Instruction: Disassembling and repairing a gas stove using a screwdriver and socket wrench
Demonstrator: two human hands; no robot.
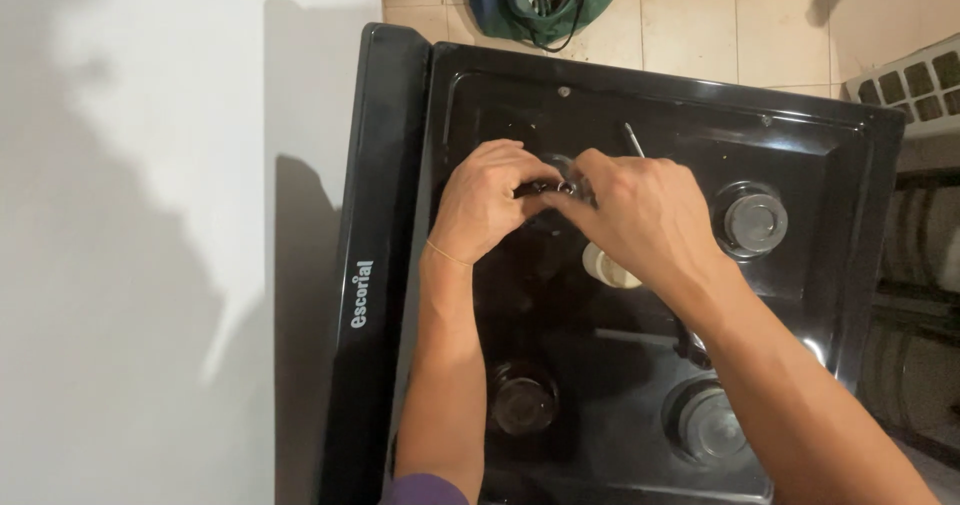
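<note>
I look down on a glossy black gas stove top [800, 155] with its grates off. My left hand [490, 200] and my right hand [640, 215] meet over the far-left burner, fingers pinched together on a small dark metal burner part [560, 185], mostly hidden by the fingers. A thin metal tool shaft [634, 140] sticks out behind my right hand; which hand holds it I cannot tell. A pale round piece [603, 267] shows under my right wrist.
Three other burners show: far right [755, 222], near left [522, 403] and near right [712, 423]. The raised black stove lid [375, 265] stands at the left against a white wall. A blue-green bag of tools [540, 0] lies on the tiled floor beyond.
</note>
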